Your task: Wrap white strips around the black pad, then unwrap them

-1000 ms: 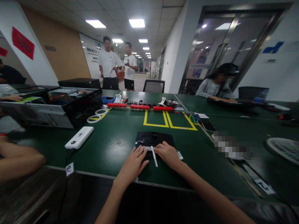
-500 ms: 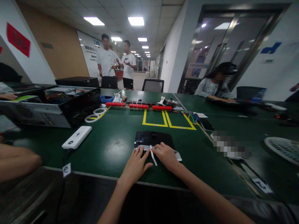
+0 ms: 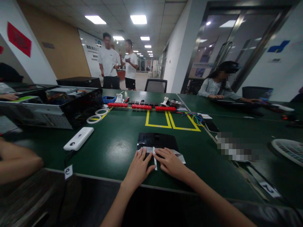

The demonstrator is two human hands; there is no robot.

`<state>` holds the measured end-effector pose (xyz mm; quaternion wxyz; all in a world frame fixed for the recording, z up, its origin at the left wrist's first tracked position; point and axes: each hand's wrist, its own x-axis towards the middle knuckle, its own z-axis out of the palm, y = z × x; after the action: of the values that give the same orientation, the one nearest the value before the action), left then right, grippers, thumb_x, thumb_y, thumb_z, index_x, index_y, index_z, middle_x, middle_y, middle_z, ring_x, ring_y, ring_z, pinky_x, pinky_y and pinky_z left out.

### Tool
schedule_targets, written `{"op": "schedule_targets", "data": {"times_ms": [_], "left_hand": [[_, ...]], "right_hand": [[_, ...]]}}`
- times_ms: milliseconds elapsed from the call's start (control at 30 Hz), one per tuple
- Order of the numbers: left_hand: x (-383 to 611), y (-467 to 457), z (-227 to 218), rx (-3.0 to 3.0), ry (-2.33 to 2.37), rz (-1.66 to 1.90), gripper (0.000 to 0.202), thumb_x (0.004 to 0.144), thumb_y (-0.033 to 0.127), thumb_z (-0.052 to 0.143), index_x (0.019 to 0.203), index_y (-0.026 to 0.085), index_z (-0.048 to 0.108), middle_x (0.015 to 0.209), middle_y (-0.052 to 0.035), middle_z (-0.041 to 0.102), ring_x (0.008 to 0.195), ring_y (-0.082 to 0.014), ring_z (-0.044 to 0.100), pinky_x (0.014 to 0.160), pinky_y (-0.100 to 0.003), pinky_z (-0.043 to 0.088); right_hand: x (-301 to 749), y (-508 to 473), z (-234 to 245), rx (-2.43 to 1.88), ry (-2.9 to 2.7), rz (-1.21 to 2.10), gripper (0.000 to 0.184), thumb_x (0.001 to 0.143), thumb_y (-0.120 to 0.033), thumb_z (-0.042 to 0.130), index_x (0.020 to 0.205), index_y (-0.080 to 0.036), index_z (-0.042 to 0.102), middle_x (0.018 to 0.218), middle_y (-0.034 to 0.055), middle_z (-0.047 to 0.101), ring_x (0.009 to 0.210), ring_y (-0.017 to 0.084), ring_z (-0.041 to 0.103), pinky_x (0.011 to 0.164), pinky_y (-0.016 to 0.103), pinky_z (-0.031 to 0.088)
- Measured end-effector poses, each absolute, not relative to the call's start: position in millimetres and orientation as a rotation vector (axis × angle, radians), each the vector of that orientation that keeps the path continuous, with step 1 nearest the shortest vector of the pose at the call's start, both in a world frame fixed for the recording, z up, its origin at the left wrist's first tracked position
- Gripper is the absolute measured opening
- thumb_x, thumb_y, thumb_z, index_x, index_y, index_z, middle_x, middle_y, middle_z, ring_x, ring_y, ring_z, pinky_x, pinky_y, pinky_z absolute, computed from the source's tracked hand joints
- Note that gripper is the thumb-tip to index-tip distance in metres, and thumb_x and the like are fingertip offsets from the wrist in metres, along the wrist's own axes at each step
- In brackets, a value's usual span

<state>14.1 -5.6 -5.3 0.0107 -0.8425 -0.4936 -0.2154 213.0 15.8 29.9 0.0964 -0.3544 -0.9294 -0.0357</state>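
Observation:
A flat black glossy panel (image 3: 156,139) lies on the green table (image 3: 113,148) just in front of me. Its near edge carries white strips (image 3: 154,159) of tape or paper. My left hand (image 3: 139,166) rests flat on that near edge, fingers spread. My right hand (image 3: 169,162) presses down beside it with fingers stretched over the white strips. A narrow white strip runs between the two hands toward me.
A white power bank (image 3: 79,138) lies to the left. An open computer case (image 3: 50,107) stands further left, with white tape rings (image 3: 94,119) beside it. Yellow floor-tape rectangles (image 3: 171,121) and red strips (image 3: 141,107) sit beyond. Another person's arm (image 3: 19,160) rests at left. A fan (image 3: 287,149) is right.
Both hands stay on the panel's near edge. The right hand has slid a little toward me over the white strips, and the narrow strip between the hands looks shorter.

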Motion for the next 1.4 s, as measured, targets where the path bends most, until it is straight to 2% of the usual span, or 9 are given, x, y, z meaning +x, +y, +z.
{"op": "schedule_targets", "data": {"times_ms": [200, 367, 567, 733, 867, 1000, 1100, 1300, 1400], "left_hand": [[15, -6, -8, -2.594, -1.536, -0.694, 0.047, 0.090, 0.039, 0.048, 0.133, 0.019, 0.045, 0.140, -0.0177, 0.044, 0.132, -0.0338, 0.034, 0.103, -0.054, 0.033], [16, -6, -8, -2.583, -1.553, -0.716, 0.044, 0.092, 0.038, 0.044, 0.131, 0.020, 0.047, 0.139, -0.0172, 0.045, 0.132, -0.0328, 0.034, 0.104, -0.054, 0.032], [19, -7, -5, -2.569, -1.609, -0.684, 0.041, 0.092, 0.036, 0.044, 0.130, 0.022, 0.049, 0.138, -0.0152, 0.047, 0.131, -0.0321, 0.037, 0.103, -0.057, 0.030], [12, -3, 6, -2.689, -1.686, -0.674, 0.036, 0.094, 0.036, 0.039, 0.126, 0.026, 0.052, 0.136, -0.0104, 0.050, 0.130, -0.0297, 0.039, 0.102, -0.061, 0.027], [-19, 3, 15, -2.745, -1.779, -0.901, 0.038, 0.097, 0.031, 0.031, 0.131, 0.025, 0.046, 0.134, -0.0054, 0.053, 0.126, -0.0196, 0.046, 0.105, -0.048, 0.031], [-62, 6, 6, -2.436, -1.949, -0.987, 0.038, 0.096, 0.030, 0.030, 0.126, 0.020, 0.052, 0.132, -0.0076, 0.055, 0.127, -0.0204, 0.044, 0.106, -0.044, 0.032], [-82, 6, -6, -2.302, -2.024, -0.871, 0.036, 0.095, 0.028, 0.033, 0.122, 0.018, 0.054, 0.130, -0.0097, 0.056, 0.126, -0.0232, 0.045, 0.105, -0.046, 0.032], [-85, 5, -14, -2.327, -1.990, -0.736, 0.035, 0.094, 0.028, 0.035, 0.122, 0.019, 0.055, 0.131, -0.0098, 0.055, 0.127, -0.0246, 0.044, 0.105, -0.051, 0.029], [-84, 4, -12, -2.330, -1.993, -0.724, 0.035, 0.094, 0.029, 0.036, 0.122, 0.020, 0.055, 0.132, -0.0092, 0.055, 0.126, -0.0235, 0.045, 0.105, -0.049, 0.029]], "right_hand": [[210, -3, 25, -1.140, -2.774, 0.062, 0.059, 0.080, -0.014, 0.040, 0.139, -0.010, 0.036, 0.144, 0.0145, 0.036, 0.135, 0.027, 0.026, 0.107, 0.051, 0.026], [208, -11, 28, -1.171, -2.779, 0.082, 0.059, 0.082, -0.015, 0.040, 0.140, -0.014, 0.035, 0.146, 0.0108, 0.034, 0.136, 0.031, 0.022, 0.106, 0.057, 0.023], [209, -8, 26, -1.177, -2.750, 0.044, 0.057, 0.083, -0.019, 0.043, 0.140, -0.017, 0.036, 0.143, 0.0098, 0.038, 0.134, 0.029, 0.026, 0.106, 0.054, 0.026], [210, -4, 36, -1.148, -2.764, 0.080, 0.049, 0.087, -0.025, 0.044, 0.135, -0.019, 0.045, 0.140, 0.0096, 0.044, 0.129, 0.027, 0.035, 0.104, 0.051, 0.030], [211, 5, 60, -1.078, -2.787, 0.265, 0.041, 0.091, -0.025, 0.038, 0.129, -0.020, 0.052, 0.132, 0.0077, 0.053, 0.122, 0.021, 0.044, 0.104, 0.042, 0.033], [205, 15, 81, -1.096, -2.676, 0.353, 0.040, 0.092, -0.024, 0.037, 0.127, -0.018, 0.053, 0.130, 0.0088, 0.054, 0.120, 0.018, 0.047, 0.102, 0.037, 0.036], [191, 25, 85, -1.170, -2.609, 0.250, 0.041, 0.093, -0.028, 0.035, 0.130, -0.017, 0.050, 0.137, 0.0111, 0.047, 0.127, 0.020, 0.040, 0.106, 0.042, 0.030], [152, 46, 59, -1.224, -2.768, 0.167, 0.055, 0.094, -0.051, 0.024, 0.145, -0.030, 0.021, 0.153, 0.0054, 0.013, 0.139, 0.032, 0.007, 0.104, 0.065, 0.012], [148, 55, 41, -1.248, -2.877, 0.207, 0.059, 0.092, -0.056, 0.017, 0.145, -0.032, 0.018, 0.153, 0.0050, 0.010, 0.138, 0.034, 0.003, 0.101, 0.069, 0.004]]}}
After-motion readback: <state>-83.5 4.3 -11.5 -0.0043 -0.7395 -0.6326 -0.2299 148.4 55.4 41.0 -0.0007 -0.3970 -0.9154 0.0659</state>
